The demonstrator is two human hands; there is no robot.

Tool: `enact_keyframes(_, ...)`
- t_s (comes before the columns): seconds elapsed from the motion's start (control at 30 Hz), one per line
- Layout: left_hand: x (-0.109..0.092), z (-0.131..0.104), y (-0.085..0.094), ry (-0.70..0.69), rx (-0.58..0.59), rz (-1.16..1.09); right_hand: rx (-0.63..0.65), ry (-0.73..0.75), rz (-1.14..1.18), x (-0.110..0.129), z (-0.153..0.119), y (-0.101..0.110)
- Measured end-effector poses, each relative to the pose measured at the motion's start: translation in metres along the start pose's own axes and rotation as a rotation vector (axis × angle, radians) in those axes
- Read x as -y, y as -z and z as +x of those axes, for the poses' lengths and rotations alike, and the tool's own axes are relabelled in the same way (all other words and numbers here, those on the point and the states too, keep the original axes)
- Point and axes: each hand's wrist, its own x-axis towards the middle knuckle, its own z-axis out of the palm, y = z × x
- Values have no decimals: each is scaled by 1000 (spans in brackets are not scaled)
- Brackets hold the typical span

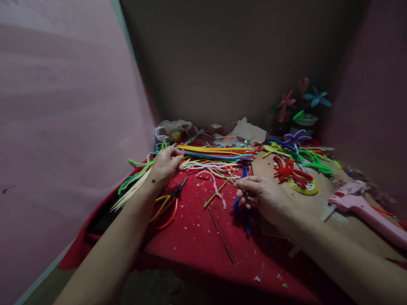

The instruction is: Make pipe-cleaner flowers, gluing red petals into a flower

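Note:
My right hand (259, 192) is closed, thumb against fingers, on a dark blue pipe-cleaner piece (244, 171) whose loops stick out above and below the fingers. My left hand (167, 163) reaches to the left end of a row of yellow and blue pipe cleaners (216, 149). Its fingers are curled together, and what they pinch, if anything, is hidden. Pale pink pipe cleaners (216, 166) lie just in front of that row. Below the left hand rest scissors (167, 209) with red-orange and yellow handles. A thin dark stick (219, 231) and a green stem (218, 192) lie between the hands.
At right, a pink glue gun (356, 203) lies on a brown board (305, 212), near a red pipe-cleaner flower (291, 169) on a yellow ring (307, 188). Potted pipe-cleaner flowers (318, 98) stand behind. Wooden skewers (132, 192) lie left; scraps dot the red cloth (190, 239).

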Motion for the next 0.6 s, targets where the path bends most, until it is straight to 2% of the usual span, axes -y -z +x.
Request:
enact_keyframes(0.03, -9, -9, -5, -87, 23, -171, 0, -4, 10, -1, -1, 1)
enact_keyframes(0.1, -28, -29, -18, -220, 153, -410, -3, 0, 32, -1, -2, 3)
enact_keyframes(0.2, -50, -51, -40, -262, 332, -478, 0, 45, 65, -1, -3, 8)
enact_keyframes(0.33, -61, -62, -63, -132, 537, -570, 4, 103, 94, -1, -3, 13)
enact_keyframes(0.43, -59, -60, -75, -16, 610, -713, 5, 120, 103, -1, -3, 14)
enact_keyframes(0.6, -50, -52, -84, 54, 713, -816, 26, 134, 74, -2, -4, 14)
